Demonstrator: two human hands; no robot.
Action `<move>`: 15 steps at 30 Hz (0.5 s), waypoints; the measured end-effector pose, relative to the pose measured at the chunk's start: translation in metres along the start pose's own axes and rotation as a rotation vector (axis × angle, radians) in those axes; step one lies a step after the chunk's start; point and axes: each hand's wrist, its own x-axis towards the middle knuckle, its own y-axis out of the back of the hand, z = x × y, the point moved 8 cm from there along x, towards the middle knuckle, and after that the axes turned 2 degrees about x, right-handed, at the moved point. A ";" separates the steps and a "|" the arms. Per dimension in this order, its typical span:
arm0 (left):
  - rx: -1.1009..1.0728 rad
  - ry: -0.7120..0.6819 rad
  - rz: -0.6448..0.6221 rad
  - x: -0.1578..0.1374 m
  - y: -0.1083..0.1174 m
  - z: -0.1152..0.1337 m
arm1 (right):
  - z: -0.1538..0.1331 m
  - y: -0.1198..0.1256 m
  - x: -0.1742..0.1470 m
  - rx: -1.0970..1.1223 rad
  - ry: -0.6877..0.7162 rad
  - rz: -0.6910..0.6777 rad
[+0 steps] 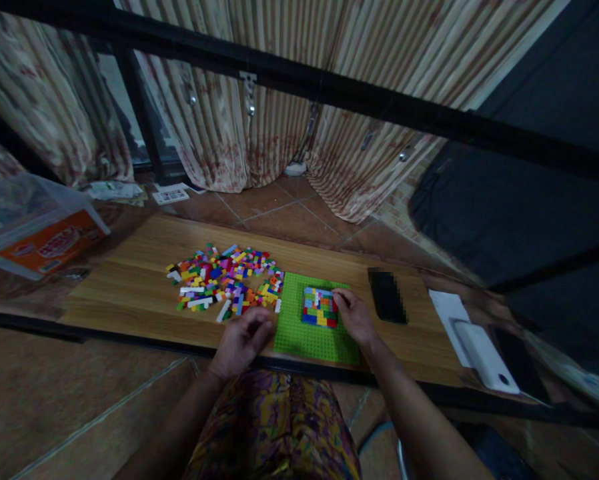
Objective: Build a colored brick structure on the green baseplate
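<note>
On the green baseplate (313, 333) our right hand (355, 319) presses its fingertips against the small brick block (319, 307), covering only a patch, while our left hand (240, 341), loosely curled, contents unclear, rests beside the large loose-brick pile (224, 280).

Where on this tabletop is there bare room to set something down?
Bare wood lies at the table's left end, left of the loose brick pile, and along the far edge behind the green baseplate. It is crowded from the pile to the phone, where both hands rest.

Green baseplate (309, 333) (multicoloured bricks (224, 280)), striped curtains (279, 100)
</note>
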 end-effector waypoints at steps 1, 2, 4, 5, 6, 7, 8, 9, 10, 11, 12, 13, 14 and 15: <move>0.018 -0.010 0.007 0.000 0.001 0.000 | 0.001 0.001 0.000 0.028 -0.001 -0.011; 0.030 -0.016 0.015 0.000 0.001 0.000 | 0.003 0.002 0.001 0.054 -0.009 -0.024; 0.049 -0.020 0.022 0.000 0.002 0.000 | 0.007 0.003 0.001 0.090 -0.039 -0.050; 0.059 -0.020 0.023 0.001 0.002 0.000 | 0.009 0.004 0.001 0.099 -0.051 -0.062; 0.069 -0.021 0.026 0.001 0.002 0.000 | 0.010 0.004 0.001 0.104 -0.054 -0.075; 0.080 -0.022 0.036 0.001 0.003 0.001 | 0.009 0.004 0.001 0.111 -0.048 -0.089; 0.091 -0.024 0.044 0.001 0.003 0.002 | 0.009 0.004 0.001 0.123 -0.036 -0.108; 0.100 -0.024 0.051 0.001 0.004 0.002 | 0.007 0.003 0.000 0.138 -0.022 -0.129; 0.106 -0.023 0.055 0.001 0.004 0.003 | 0.006 0.002 -0.001 0.153 -0.008 -0.151; 0.110 -0.021 0.056 0.001 0.005 0.002 | 0.004 0.000 -0.002 0.166 0.003 -0.171; 0.115 -0.017 0.054 0.000 0.004 0.002 | 0.003 -0.001 -0.003 0.174 0.011 -0.186; 0.123 -0.013 0.045 0.000 0.003 0.001 | 0.002 -0.002 -0.003 0.175 0.018 -0.190; 0.133 -0.011 0.040 -0.001 0.003 0.000 | 0.001 -0.002 -0.004 0.170 0.026 -0.186; 0.145 -0.011 0.042 -0.001 0.002 0.000 | 0.000 -0.003 -0.004 0.161 0.034 -0.173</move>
